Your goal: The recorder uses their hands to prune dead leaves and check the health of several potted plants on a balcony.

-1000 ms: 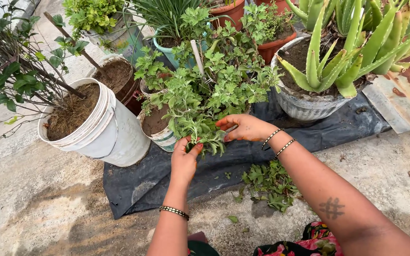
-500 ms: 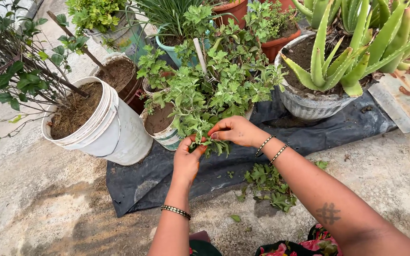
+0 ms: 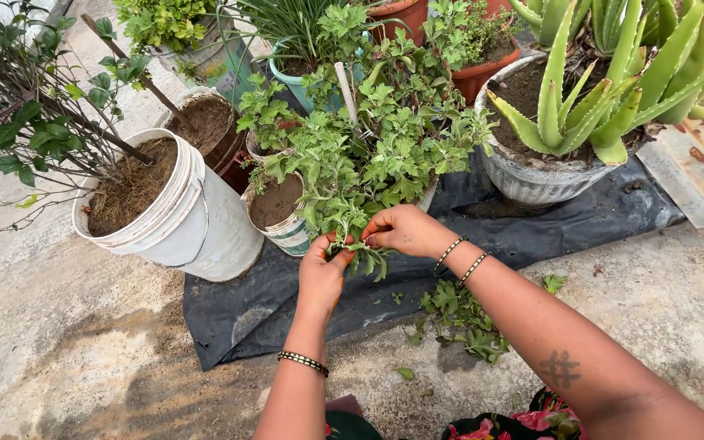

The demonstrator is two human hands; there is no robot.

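left hand (image 3: pixel 320 273) pinching a sprig (image 3: pixel 360 248) | right hand (image 3: pixel 405 228) nipping its leaves | tip: snip near the stem, steady the plant (image 3: pixel 368 155), don't tug the pot (image 3: pixel 283 220)

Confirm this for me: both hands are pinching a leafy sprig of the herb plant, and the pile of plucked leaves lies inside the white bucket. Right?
Not quite. The head view shows the pile of plucked leaves lying on the ground beside the black sheet, not in the white bucket. Both the left hand and right hand do pinch the leafy sprig.
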